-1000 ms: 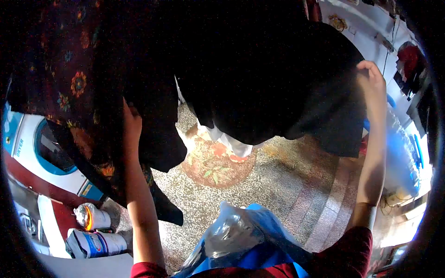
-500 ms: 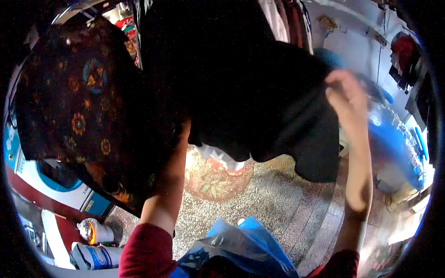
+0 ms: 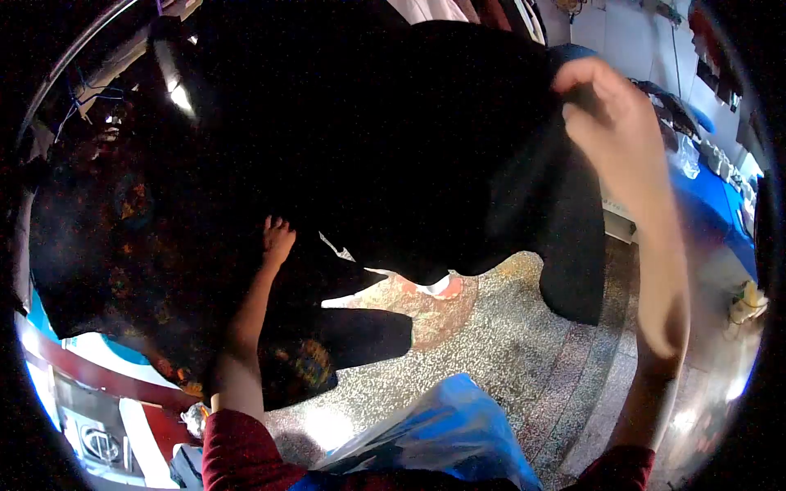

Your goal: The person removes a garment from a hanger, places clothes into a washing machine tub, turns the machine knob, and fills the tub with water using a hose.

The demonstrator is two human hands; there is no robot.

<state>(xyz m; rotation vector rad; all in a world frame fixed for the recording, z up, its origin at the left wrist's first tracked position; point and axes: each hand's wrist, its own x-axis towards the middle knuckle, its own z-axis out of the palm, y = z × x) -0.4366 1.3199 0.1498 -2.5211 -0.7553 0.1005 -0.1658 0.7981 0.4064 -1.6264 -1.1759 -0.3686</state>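
Note:
A large black garment (image 3: 442, 147) hangs across the middle of the view, its lower edge wavy above the floor. My right hand (image 3: 616, 114) is closed, thumb and fingers pinching the garment's upper right edge and stretching it sideways. My left hand (image 3: 279, 239) has its fingers curled against black cloth near the centre left; the cloth's folds are too dark to follow there. A dark floral cloth (image 3: 123, 221) with orange flowers hangs at the left, beside my left forearm. Its border with the black garment is lost in shadow.
Light-coloured clothes (image 3: 438, 10) hang at the top. A blue-covered table (image 3: 712, 204) with items on it stands at the right. White and red machine panels (image 3: 106, 368) sit low on the left. Below is a speckled floor (image 3: 508, 352); a blue plastic sheet (image 3: 442, 434) covers my lap area.
My left hand has come out from behind the cloth into view. My right hand has moved slightly up, still holding the black garment. The floral cloth has shifted, and a black strip now hangs lower.

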